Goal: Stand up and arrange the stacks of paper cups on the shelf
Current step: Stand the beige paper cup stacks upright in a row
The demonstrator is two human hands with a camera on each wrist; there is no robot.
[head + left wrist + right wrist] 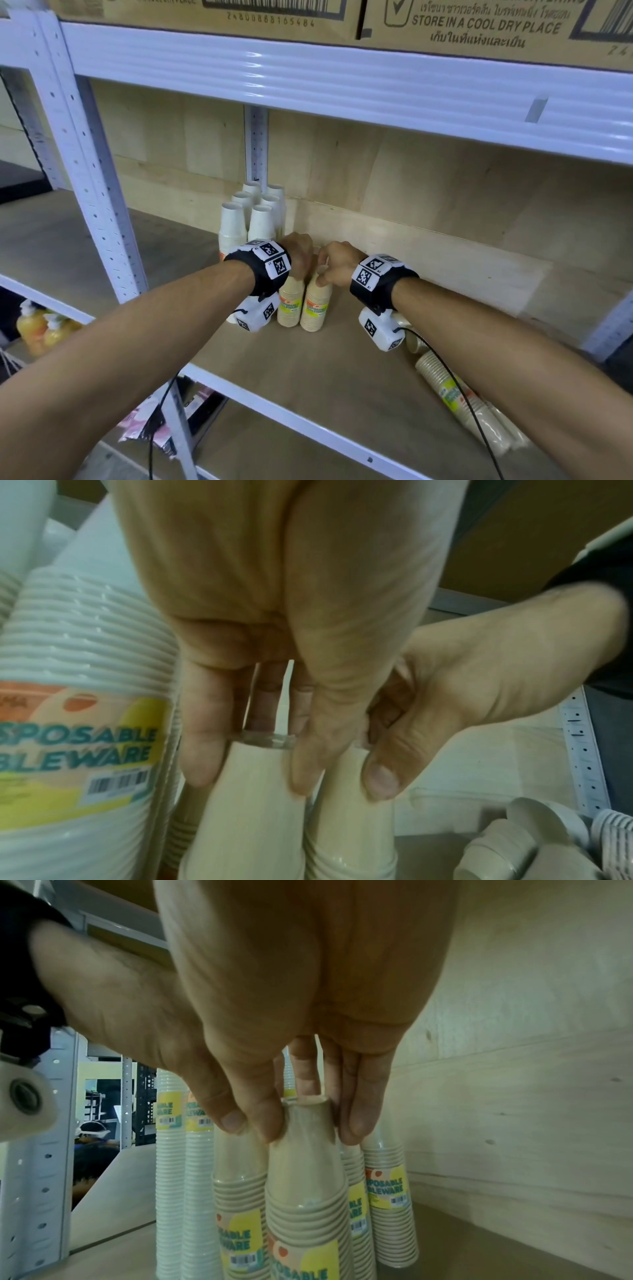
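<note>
Two beige wrapped cup stacks stand side by side on the wooden shelf [342, 370]. My left hand [300, 275] grips the top of the left beige stack [290, 305], its fingers curled round the top cup [253, 799]. My right hand [322, 278] pinches the top of the right beige stack [317, 308] between thumb and fingers [352, 1123]. In the right wrist view that stack [304, 1172] stands upright, with more beige stacks [387, 1204] behind it. Upright white cup stacks [248, 219] are grouped at the back left.
Another beige stack [455, 394] lies on its side at the shelf's right, under my right forearm. White steel uprights [92, 192] and an upper beam [342, 82] frame the bay, with cardboard boxes [479, 27] above. Bottles [37, 329] sit on a lower left shelf.
</note>
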